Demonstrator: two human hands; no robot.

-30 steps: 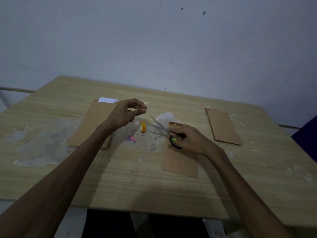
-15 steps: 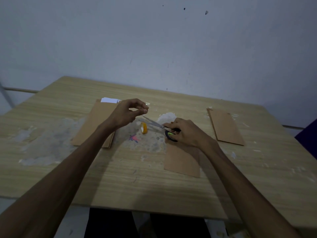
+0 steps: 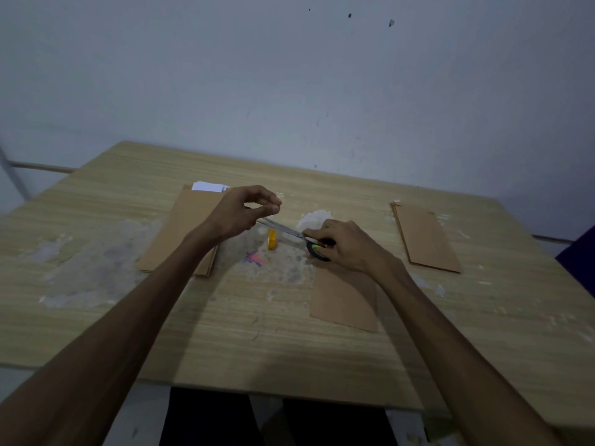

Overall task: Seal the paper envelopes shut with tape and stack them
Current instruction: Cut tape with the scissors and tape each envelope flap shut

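Your left hand [image 3: 240, 211] pinches a barely visible strip of tape at its fingertips, raised above the table [image 3: 225, 333]. Your right hand [image 3: 346, 249] grips the scissors [image 3: 291, 235], blades pointing toward the left hand. The tape roll [image 3: 272, 239] stands between them. One envelope [image 3: 343, 299] lies under your right wrist, with envelope piles left [image 3: 180, 233] and right [image 3: 425, 241].

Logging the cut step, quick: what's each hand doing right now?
Left hand: raised, thumb and forefinger pinched on a strip of tape, barely visible.
Right hand: gripping the scissors, blades pointing toward the left hand.
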